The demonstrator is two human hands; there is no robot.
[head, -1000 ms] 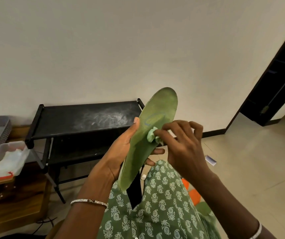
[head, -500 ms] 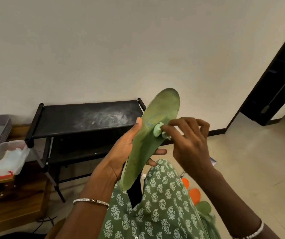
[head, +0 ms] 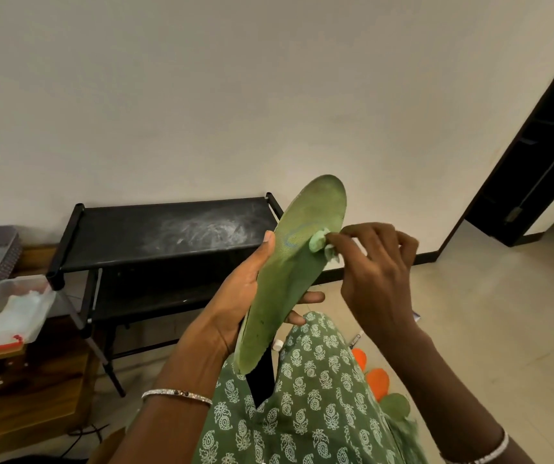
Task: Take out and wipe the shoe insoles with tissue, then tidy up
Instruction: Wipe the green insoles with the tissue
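My left hand point(head: 235, 296) grips a green shoe insole point(head: 289, 272) from behind, holding it nearly upright above my lap with the toe end pointing up. My right hand point(head: 372, 276) pinches a small wad of pale green tissue point(head: 319, 242) and presses it against the insole's right edge near the forefoot. The insole's face shows dark smudges near the toe and a faint blue oval mark.
A black two-tier shoe rack point(head: 168, 229) with a dusty top stands against the wall ahead. A clear plastic box with white tissue point(head: 11, 309) sits on a wooden table at the left. Orange and green shoe parts point(head: 378, 380) lie on the floor by my knee. A dark doorway point(head: 537, 162) opens at right.
My right hand has slid the tissue wad up and to the right along the insole, from its middle to its right edge. My left hand keeps the insole steady.
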